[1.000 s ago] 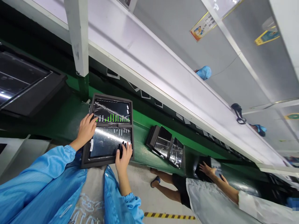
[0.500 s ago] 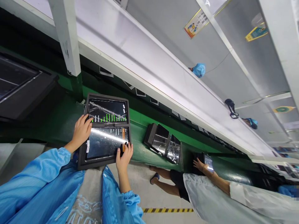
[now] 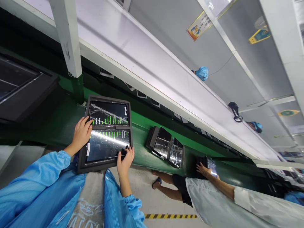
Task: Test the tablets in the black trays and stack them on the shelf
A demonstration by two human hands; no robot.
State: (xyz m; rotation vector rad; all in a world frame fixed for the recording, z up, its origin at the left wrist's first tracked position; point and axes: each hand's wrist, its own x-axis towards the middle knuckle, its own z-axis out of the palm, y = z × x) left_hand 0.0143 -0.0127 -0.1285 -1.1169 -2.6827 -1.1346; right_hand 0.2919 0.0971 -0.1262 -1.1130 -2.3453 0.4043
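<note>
A black foam tray (image 3: 82,163) rests in front of me, holding two tablets side by side. The far tablet (image 3: 106,110) is lit with rows of green and white text under a creased clear film. On the near tablet (image 3: 102,150), similar green text shows, with a bright light reflection across the glass and a white label. My left hand (image 3: 82,132) lies over the tray's left edge, fingers spread, tips near the gap between the tablets. With fingers apart, my right hand (image 3: 125,161) touches the near tablet's lower right corner at the tray's rim.
Another tray with two tablets (image 3: 162,139) sits to the right on the green bench (image 3: 140,158). Beyond it, a co-worker's hand (image 3: 203,171) touches another device. A white shelf (image 3: 142,57) runs overhead, with a post (image 3: 67,41) at left. A dark tray (image 3: 30,95) stands far left.
The near tablet's screen has switched from white text with an orange bar to green text lines. My right hand's fingers have drawn slightly down and left; the left hand has barely moved.
</note>
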